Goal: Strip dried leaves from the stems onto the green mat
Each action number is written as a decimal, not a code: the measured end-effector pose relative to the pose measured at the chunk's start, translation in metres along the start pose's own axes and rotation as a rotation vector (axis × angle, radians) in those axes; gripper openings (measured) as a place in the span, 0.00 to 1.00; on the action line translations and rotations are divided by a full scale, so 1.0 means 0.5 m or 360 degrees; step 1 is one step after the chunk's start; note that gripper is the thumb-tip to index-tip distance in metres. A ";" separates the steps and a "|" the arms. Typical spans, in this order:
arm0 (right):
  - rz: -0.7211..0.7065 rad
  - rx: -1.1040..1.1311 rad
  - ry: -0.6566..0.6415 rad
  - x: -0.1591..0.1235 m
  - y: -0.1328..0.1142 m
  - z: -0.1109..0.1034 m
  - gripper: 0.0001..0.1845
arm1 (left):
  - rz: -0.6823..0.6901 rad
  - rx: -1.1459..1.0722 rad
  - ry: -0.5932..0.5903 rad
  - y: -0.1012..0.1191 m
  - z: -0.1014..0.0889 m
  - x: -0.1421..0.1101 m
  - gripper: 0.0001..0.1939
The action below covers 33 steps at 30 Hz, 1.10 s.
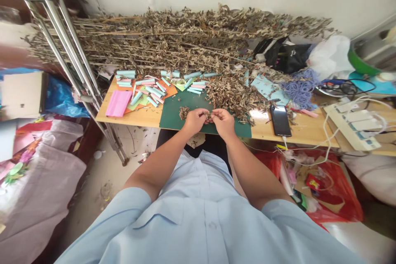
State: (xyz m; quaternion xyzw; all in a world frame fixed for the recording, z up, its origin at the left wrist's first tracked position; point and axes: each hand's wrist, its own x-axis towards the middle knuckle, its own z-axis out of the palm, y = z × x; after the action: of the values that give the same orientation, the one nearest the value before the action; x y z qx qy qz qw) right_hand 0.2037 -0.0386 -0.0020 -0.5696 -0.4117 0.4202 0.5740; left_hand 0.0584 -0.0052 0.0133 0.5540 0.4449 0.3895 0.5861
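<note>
head view | my left hand [194,120] and right hand [223,123] are meeting over a green mat [182,105] | my fingers [202,114] are pinching narrow, holding a dried sprig [206,114] | a small leaf heap [184,112] is lying at 9 o'clock | a big leaf pile [232,95] is lying at 1 o'clock | a phone [280,120] is lying at 3 o'clock | paper rolls [151,88] are lying at 11 o'clock

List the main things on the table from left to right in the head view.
Pink paper sheet, light-blue paper rolls, left hand, right hand, black smartphone, white power strip.
</note>
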 end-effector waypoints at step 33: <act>-0.0108 -0.0001 -0.0065 -0.003 0.005 -0.007 0.14 | 0.0101 -0.0162 0.0084 -0.031 -0.004 0.005 0.09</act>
State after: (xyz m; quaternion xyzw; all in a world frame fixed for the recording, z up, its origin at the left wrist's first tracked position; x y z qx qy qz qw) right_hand 0.2066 -0.0411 -0.0044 -0.5469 -0.4426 0.4118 0.5792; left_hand 0.0567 -0.0034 -0.0026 0.5267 0.4221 0.4445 0.5889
